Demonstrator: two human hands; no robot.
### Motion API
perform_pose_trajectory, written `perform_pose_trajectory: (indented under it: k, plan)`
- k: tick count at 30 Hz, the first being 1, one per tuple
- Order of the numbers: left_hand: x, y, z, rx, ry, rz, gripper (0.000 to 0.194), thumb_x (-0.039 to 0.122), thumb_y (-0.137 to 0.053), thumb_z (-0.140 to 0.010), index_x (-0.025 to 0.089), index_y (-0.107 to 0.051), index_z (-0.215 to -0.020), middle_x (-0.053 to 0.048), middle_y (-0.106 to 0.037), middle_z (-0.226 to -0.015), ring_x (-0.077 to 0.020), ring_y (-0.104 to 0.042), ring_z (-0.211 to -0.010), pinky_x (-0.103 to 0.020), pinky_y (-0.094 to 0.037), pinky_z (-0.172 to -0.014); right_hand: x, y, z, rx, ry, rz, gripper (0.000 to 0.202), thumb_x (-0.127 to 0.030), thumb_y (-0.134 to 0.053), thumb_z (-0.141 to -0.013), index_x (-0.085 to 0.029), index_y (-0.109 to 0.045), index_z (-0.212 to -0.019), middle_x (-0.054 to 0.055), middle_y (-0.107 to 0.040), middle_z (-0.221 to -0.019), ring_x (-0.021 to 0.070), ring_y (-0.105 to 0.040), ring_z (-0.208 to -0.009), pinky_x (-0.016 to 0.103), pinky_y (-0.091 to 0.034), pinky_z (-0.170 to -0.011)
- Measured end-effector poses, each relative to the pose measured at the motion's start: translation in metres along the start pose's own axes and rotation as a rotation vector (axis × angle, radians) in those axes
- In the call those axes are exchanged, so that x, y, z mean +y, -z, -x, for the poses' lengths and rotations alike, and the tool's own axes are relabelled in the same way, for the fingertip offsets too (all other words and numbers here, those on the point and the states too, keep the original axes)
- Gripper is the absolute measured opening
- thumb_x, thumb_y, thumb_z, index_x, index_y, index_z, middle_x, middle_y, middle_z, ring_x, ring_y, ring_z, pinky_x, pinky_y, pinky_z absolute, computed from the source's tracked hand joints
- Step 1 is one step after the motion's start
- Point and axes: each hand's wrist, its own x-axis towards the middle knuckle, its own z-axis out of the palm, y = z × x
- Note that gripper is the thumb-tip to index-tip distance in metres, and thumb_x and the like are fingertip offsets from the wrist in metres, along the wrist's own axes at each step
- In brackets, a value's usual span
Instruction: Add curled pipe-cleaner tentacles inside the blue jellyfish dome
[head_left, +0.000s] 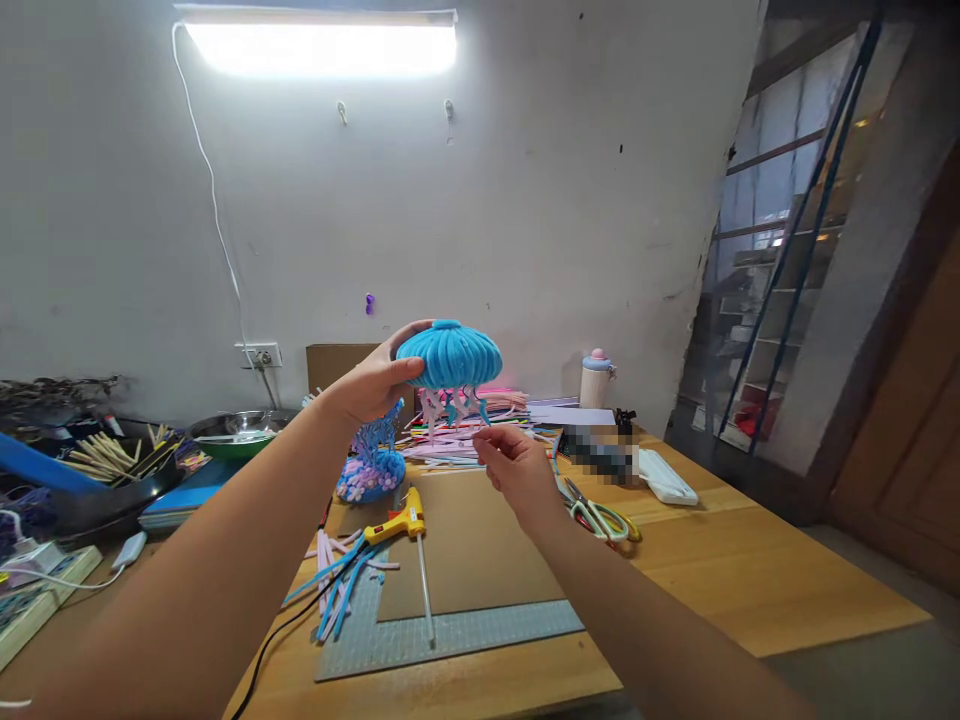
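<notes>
My left hand point(379, 378) grips a blue pipe-cleaner jellyfish point(454, 358) by the left side of its ribbed dome, holding it up above the table. Pink, white and blue curled tentacles hang from the dome's underside. Just below them my right hand point(514, 468) is closed in a pinch, its fingertips close to a blue tentacle; what lies between them is too small to make out. Beneath my hands are a brown cardboard sheet point(465, 550) and a grey cutting mat point(480, 635). A yellow hot glue gun point(405, 515) with a glue stick rests at their left.
Behind my left hand stands a blue-and-pink decorated piece point(375, 470). Loose pipe cleaners point(337, 590) lie front left, and a colourful pile point(510, 405) lies behind. Scissors point(592, 515), a white packet point(666, 477) and a bottle point(597, 380) are to the right. A black cord point(274, 640) crosses the front left.
</notes>
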Motion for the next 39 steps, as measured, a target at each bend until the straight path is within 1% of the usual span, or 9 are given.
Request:
perform_pose_trajectory:
  k: [5,9,12,15,21,26,29,32,39]
  plan:
    - [-0.007,-0.003,-0.004,0.003,0.002,0.004,0.078,0.046,-0.087,-0.055,0.024,-0.058,-0.124,-0.011,-0.062,-0.127,-0.0339,-0.061,-0.114,-0.036,-0.055,-0.084,0.001,-0.005,0.008,-0.013,0.044,0.071,0.013,-0.029,-0.077,-0.065,-0.023,-0.076,-0.076,0.002,-0.071,-0.077,0.0145,-0.055,-0.065,0.024,-0.038,-0.052]
    - [-0.007,-0.001,-0.006,0.013,-0.009,-0.002,0.076,0.046,-0.086,-0.058,0.024,-0.057,-0.125,-0.011,-0.064,-0.124,-0.0338,-0.062,-0.112,-0.037,-0.055,-0.085,0.002,-0.004,0.02,-0.059,-0.039,0.011,0.024,-0.034,-0.075,-0.071,-0.022,-0.071,-0.091,-0.002,-0.067,-0.062,0.0101,-0.047,-0.045,0.022,-0.031,-0.043]
    - [-0.005,0.003,-0.006,0.015,-0.022,-0.008,0.076,0.046,-0.085,-0.06,0.025,-0.057,-0.127,-0.01,-0.065,-0.124,-0.034,-0.062,-0.114,-0.037,-0.056,-0.088,0.001,0.0,0.027,-0.116,-0.124,-0.075,0.025,-0.041,-0.075,-0.074,-0.02,-0.063,-0.08,-0.003,-0.065,-0.057,0.0078,-0.043,-0.039,0.021,-0.026,-0.039]
    - [-0.005,0.007,-0.006,0.016,-0.019,-0.015,0.075,0.045,-0.084,-0.061,0.024,-0.057,-0.128,-0.011,-0.065,-0.125,-0.0333,-0.062,-0.114,-0.034,-0.057,-0.086,0.0,0.004,0.032,-0.166,-0.168,-0.17,0.029,-0.043,-0.077,-0.073,-0.019,-0.062,-0.077,-0.003,-0.065,-0.057,0.0068,-0.045,-0.04,0.02,-0.027,-0.04]
    - [-0.008,0.013,-0.01,0.021,-0.028,-0.005,0.073,0.047,-0.082,-0.064,0.027,-0.056,-0.129,-0.009,-0.064,-0.127,-0.03,-0.063,-0.113,-0.03,-0.058,-0.083,-0.001,0.006,0.036,-0.235,-0.232,-0.306,0.035,-0.041,-0.081,-0.071,-0.02,-0.069,-0.096,0.002,-0.075,-0.079,0.009,-0.06,-0.056,0.02,-0.04,-0.05]
    - [-0.008,0.013,-0.013,0.018,-0.028,0.005,0.07,0.044,-0.082,-0.065,0.027,-0.058,-0.127,-0.008,-0.065,-0.126,-0.028,-0.065,-0.108,-0.029,-0.058,-0.078,0.002,0.009,0.038,-0.266,-0.288,-0.316,0.031,-0.042,-0.082,-0.071,-0.018,-0.066,-0.082,0.004,-0.074,-0.073,0.0114,-0.065,-0.054,0.019,-0.039,-0.044]
    - [-0.007,0.011,-0.015,0.009,-0.045,0.017,0.067,0.046,-0.081,-0.066,0.026,-0.059,-0.126,-0.007,-0.065,-0.126,-0.0282,-0.064,-0.111,-0.032,-0.057,-0.083,0.004,0.01,0.037,-0.267,-0.25,-0.298,0.03,-0.043,-0.079,-0.074,-0.019,-0.061,-0.076,0.0,-0.071,-0.063,0.0095,-0.058,-0.043,0.018,-0.035,-0.039]
    - [-0.007,0.009,-0.017,-0.004,-0.058,0.031,0.066,0.051,-0.078,-0.068,0.025,-0.06,-0.125,-0.007,-0.066,-0.125,-0.0288,-0.062,-0.114,-0.034,-0.056,-0.087,0.005,0.009,0.036,-0.239,-0.147,-0.275,0.029,-0.042,-0.079,-0.074,-0.02,-0.06,-0.072,-0.004,-0.065,-0.055,0.0073,-0.048,-0.037,0.019,-0.033,-0.037]
    - [-0.014,0.013,-0.021,-0.009,-0.088,0.04,0.061,0.056,-0.072,-0.073,0.026,-0.06,-0.125,-0.006,-0.067,-0.125,-0.0292,-0.063,-0.113,-0.035,-0.057,-0.084,0.001,0.006,0.034,-0.171,0.098,-0.207,0.012,-0.032,-0.079,-0.074,-0.022,-0.073,-0.079,0.0,-0.069,-0.065,0.0116,-0.058,-0.051,0.025,-0.043,-0.047]
